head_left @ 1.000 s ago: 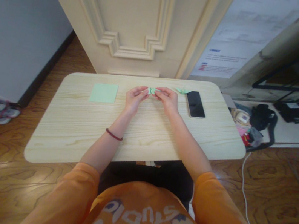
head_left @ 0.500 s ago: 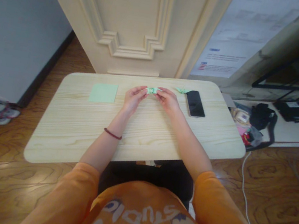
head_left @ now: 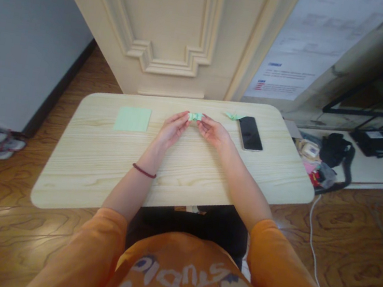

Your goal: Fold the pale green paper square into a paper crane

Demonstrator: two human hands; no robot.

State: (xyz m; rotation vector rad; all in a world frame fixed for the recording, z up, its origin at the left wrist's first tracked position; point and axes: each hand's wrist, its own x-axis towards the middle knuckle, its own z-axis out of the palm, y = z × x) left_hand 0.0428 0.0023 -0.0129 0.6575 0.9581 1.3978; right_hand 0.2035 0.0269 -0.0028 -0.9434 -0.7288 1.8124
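Note:
A small folded piece of light green paper (head_left: 195,116) is pinched between the fingertips of both hands over the far middle of the pale wooden table (head_left: 99,167). My left hand (head_left: 173,129) grips its left end, with a dark red bracelet on that wrist. Gripping the right end is my right hand (head_left: 213,131), fingers closed on the paper. The fold's exact shape is too small to make out.
A flat square of green paper (head_left: 133,119) lies to the left. A finished green paper fold (head_left: 233,116) and a black phone (head_left: 250,133) lie to the right. A cream door stands behind the table. Bags and a cable sit on the floor at right.
Both hands have turned slightly palm-up and drawn their wrists toward me while still pinching the green fold, which stays at about the same spot.

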